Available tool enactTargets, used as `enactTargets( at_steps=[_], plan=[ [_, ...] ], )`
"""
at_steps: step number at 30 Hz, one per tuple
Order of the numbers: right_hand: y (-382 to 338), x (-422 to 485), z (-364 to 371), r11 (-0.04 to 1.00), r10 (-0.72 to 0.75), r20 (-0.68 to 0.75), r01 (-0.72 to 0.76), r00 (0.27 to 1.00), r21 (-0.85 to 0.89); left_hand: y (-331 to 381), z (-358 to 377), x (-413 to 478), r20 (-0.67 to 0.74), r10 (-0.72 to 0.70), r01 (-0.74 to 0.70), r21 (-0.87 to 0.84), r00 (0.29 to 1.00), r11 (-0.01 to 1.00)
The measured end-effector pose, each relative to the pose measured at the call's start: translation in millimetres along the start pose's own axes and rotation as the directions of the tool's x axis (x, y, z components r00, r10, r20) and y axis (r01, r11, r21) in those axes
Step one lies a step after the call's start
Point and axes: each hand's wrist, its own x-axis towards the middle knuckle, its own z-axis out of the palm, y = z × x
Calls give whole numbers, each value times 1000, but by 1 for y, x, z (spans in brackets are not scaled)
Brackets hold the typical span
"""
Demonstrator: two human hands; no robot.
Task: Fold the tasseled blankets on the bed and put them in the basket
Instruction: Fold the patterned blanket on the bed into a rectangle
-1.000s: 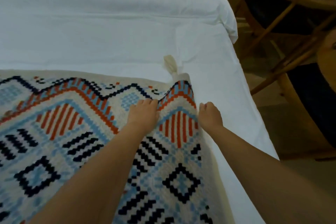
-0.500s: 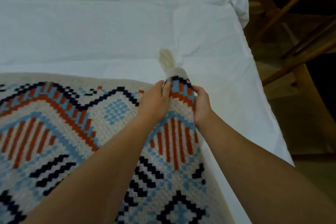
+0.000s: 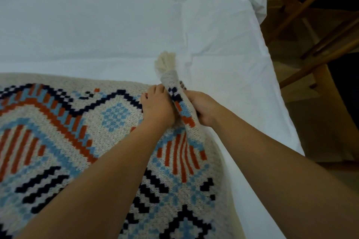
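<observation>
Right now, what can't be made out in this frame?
Basket: not in the head view.
Blanket: left and bottom frame edges cut it off.
Right hand: fingertips hidden behind the lifted corner.
Left hand: thumb hidden; grip unclear.
Wooden furniture: dark, cut by the right edge.

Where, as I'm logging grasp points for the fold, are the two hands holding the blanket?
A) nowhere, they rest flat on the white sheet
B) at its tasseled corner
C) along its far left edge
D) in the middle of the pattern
B: the left hand and right hand pinch the bunched corner of the blanket between them, with its cream tassel sticking out over the white sheet.
</observation>
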Motion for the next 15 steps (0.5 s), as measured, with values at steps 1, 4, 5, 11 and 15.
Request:
enactTargets(
  at_steps=[1,4,5,11,15],
  plan=[
    [-1,1,-1,995,-67,-77,60,995,-85,-1,0,2,0,21,-21,16,1000,1000],
    [-3,5,-8,949,-255,-280,185,925,-254,-5,-4,8,-26,58,-56,78,998,995],
    [-5,6,-12,945,-286,-348,203,893,-256,-7,-6,11,-38,64,-59,107,997,992],
    [-8,2,-35,980,-115,-235,72,965,-187,-13,-12,21,-112,76,-67,76,991,995],
    [-5,4,-23,970,-19,-88,-3,996,-242,-7,-9,19,-130,81,-77,36,988,996]
  ],
)
